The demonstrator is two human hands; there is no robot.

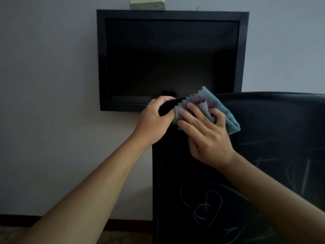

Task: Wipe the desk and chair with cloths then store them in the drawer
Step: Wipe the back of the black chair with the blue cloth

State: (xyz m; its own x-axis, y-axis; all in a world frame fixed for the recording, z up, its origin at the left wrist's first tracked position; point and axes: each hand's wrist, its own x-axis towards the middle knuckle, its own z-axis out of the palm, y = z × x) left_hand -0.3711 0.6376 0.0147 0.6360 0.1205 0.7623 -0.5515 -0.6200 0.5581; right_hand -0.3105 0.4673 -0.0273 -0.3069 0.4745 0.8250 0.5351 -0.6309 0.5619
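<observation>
Right hand (207,136) presses my bunched cloth (216,110) on the chair (274,124) back; left hand (154,118) grips its top corner.

We're indoors, in what looks like a plain room of a home or guesthouse, though the dim light makes that hard to pin down. A dark flat screen (172,59) hangs on the pale painted wall (49,76), a small cream box (147,3) sits above it, and a dark skirting board (19,220) meets patterned flooring (10,235) near left.
</observation>
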